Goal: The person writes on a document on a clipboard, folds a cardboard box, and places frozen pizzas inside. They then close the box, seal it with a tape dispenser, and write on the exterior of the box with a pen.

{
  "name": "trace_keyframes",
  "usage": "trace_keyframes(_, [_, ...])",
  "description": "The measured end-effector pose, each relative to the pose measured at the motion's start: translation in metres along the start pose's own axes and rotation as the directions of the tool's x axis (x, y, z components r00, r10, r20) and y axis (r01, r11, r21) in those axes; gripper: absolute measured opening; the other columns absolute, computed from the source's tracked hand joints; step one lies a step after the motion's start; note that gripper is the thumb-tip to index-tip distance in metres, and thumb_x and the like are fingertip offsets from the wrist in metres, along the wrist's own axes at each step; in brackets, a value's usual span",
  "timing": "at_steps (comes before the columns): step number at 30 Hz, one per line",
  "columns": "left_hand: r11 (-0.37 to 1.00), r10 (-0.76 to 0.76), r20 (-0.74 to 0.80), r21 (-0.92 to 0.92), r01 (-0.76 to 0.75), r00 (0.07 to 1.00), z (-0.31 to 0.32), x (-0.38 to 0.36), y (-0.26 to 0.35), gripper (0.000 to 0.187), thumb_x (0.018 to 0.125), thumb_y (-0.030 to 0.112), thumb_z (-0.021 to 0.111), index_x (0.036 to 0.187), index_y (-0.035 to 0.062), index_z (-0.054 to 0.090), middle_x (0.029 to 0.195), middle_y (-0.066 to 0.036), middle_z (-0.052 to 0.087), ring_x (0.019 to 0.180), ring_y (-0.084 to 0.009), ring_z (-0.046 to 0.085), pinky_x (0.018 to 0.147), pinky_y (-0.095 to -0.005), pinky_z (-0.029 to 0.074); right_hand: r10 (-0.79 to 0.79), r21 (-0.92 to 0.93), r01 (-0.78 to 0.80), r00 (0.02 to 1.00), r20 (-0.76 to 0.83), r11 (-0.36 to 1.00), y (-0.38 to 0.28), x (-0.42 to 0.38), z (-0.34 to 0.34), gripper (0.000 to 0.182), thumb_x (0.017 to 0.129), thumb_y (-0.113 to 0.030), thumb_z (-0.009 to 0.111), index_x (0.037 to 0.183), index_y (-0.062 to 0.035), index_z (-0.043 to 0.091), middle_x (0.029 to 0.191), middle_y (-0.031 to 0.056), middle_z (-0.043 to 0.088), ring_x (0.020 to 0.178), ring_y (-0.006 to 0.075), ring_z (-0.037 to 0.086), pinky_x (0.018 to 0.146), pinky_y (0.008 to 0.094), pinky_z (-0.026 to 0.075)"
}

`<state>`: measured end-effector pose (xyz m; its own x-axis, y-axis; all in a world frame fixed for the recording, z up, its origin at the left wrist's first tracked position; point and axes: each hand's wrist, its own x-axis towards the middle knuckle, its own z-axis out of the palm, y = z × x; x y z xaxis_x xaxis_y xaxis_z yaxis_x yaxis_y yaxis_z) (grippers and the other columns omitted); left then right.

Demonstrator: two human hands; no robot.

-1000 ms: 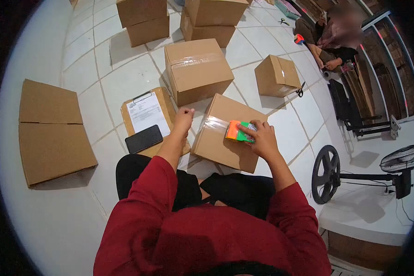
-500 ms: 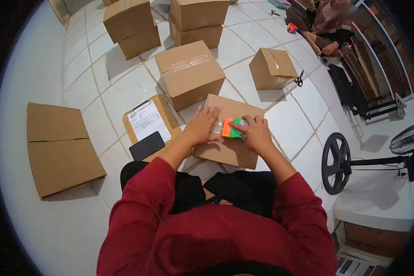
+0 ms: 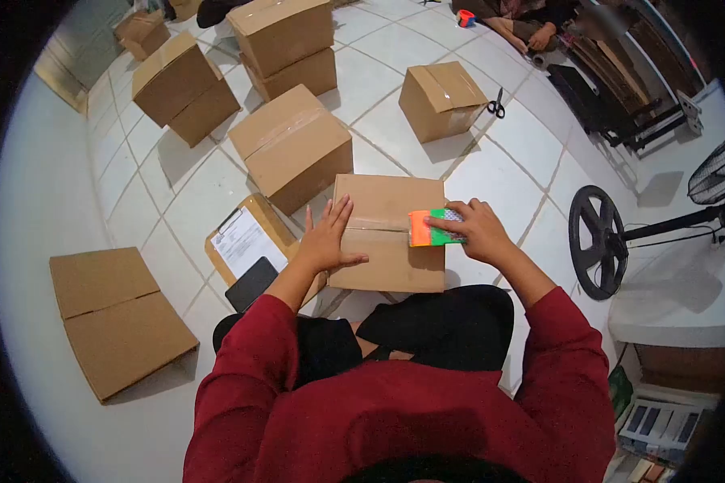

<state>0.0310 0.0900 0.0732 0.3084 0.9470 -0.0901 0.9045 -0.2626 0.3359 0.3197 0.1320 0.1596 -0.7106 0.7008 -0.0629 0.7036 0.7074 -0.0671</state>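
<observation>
Cardboard box sits on the tiled floor right in front of our crossed legs, flaps closed, clear tape strip along the seam. Around it: a second box stands just beyond the far left corner, nearest obstacle on that side (we can't tell if the two touch). Clipboard with a printed sheet is left of us, black phone at its near end, our left forearm just beside. Smaller box is farther off, ahead and right, scissors next to it. Stacked boxes at the back, brown carton far left, fan well to the right. Co-worker's hand is top right, well apart.

Our left hand lies palm down at the box's left edge, fingers spread apart. Our right hand is at the right edge, clamped on an orange-and-green tape dispenser, index finger along its top. Dispenser is over the seam's right end; the box lies between our hands.
</observation>
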Motion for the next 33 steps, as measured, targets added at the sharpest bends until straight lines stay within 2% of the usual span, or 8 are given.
trace_keyframes(16, [0.998,-0.040,0.042,-0.041,0.041,0.998,0.001,0.003,-0.002,0.114,0.048,0.064,0.062,0.132,0.0129,0.006,0.138,-0.003,0.006,0.122,-0.0269,0.023,0.093,-0.0588,0.013,0.150,0.107,-0.140,0.984,-0.093,0.984,0.098,-0.073,0.093,0.061,0.066,-0.001,0.055,0.112,-0.0394,0.047,0.109,0.0058,0.048,0.086,0.0271,0.046,0.077,0.0363,0.038])
trace_keyframes(20, [0.970,0.024,-0.014,-0.240,-0.026,1.000,0.012,0.006,-0.010,0.113,0.048,0.060,0.065,0.132,0.0127,0.006,0.138,-0.004,0.005,0.122,-0.0279,0.023,0.091,-0.0584,0.021,0.075,-0.009,-0.075,0.997,-0.018,0.997,0.050,-0.021,0.085,0.054,0.068,-0.006,0.053,0.110,-0.0387,0.048,0.103,0.0038,0.050,0.087,0.0258,0.047,0.075,0.0380,0.036])
trace_keyframes(26, [0.990,-0.016,0.044,-0.138,0.022,0.999,0.010,0.006,-0.007,0.115,0.048,0.056,0.069,0.132,0.0118,0.004,0.138,-0.008,0.004,0.122,-0.0322,0.021,0.092,-0.0554,0.023,0.187,-0.047,-0.184,0.891,0.414,0.982,0.053,0.015,0.072,0.035,0.062,-0.012,0.055,0.092,-0.0288,0.062,0.090,0.0065,0.056,0.086,0.0257,0.052,0.071,0.0427,0.037])
trace_keyframes(27, [0.992,-0.010,0.017,-0.129,0.012,1.000,0.013,0.000,-0.002,0.115,0.048,0.056,0.069,0.132,0.0118,0.004,0.138,-0.008,0.004,0.122,-0.0322,0.021,0.092,-0.0554,0.023,0.209,0.040,-0.258,0.856,0.472,0.965,0.064,0.022,0.121,0.032,0.054,-0.024,0.065,0.086,-0.0234,0.064,0.082,0.0059,0.060,0.085,0.0261,0.052,0.070,0.0423,0.040])
trace_keyframes(28, [0.987,-0.079,-0.078,-0.145,0.067,0.994,0.014,-0.003,-0.001,0.115,0.048,0.053,0.070,0.132,0.0118,0.003,0.137,-0.012,0.003,0.122,-0.0337,0.021,0.093,-0.0528,0.023,0.287,0.058,-0.435,0.681,0.674,0.898,0.073,0.025,0.149,0.028,0.057,-0.023,0.064,0.084,-0.0189,0.064,0.088,0.0072,0.060,0.080,0.0263,0.056,0.066,0.0388,0.044])
trace_keyframes(30, [0.968,-0.173,-0.333,-0.231,0.097,0.927,0.031,-0.014,-0.005,0.112,0.053,0.047,0.071,0.132,0.0117,0.001,0.136,-0.017,0.002,0.121,-0.0348,0.021,0.095,-0.0469,0.024,0.226,0.053,-0.360,0.687,0.691,0.931,0.085,0.016,0.130,0.035,0.063,-0.025,0.061,0.096,-0.0143,0.059,0.091,0.0102,0.060,0.077,0.0252,0.057,0.064,0.0377,0.045])
trace_keyframes(31, [0.956,-0.200,-0.478,-0.287,0.063,0.856,0.044,-0.022,-0.008,0.109,0.057,0.043,0.071,0.132,0.0117,-0.002,0.136,-0.019,0.002,0.121,-0.0343,0.022,0.096,-0.0437,0.024,0.383,0.106,-0.509,0.754,0.534,0.854,0.086,0.000,0.116,0.039,0.064,-0.022,0.061,0.102,-0.0150,0.055,0.092,0.0127,0.059,0.077,0.0263,0.057,0.063,0.0366,0.046])
trace_keyframes(33, [0.297,-0.280,0.130,-0.931,0.214,0.951,0.051,-0.037,0.003,0.099,0.068,0.037,0.066,0.131,0.0120,-0.006,0.135,-0.018,0.002,0.120,-0.0313,0.021,0.096,-0.0355,0.023,0.708,0.325,-0.711,0.690,0.150,0.624,0.077,-0.029,0.082,0.047,0.065,-0.016,0.061,0.111,-0.0146,0.049,0.092,0.0151,0.057,0.075,0.0261,0.056,0.062,0.0333,0.046])
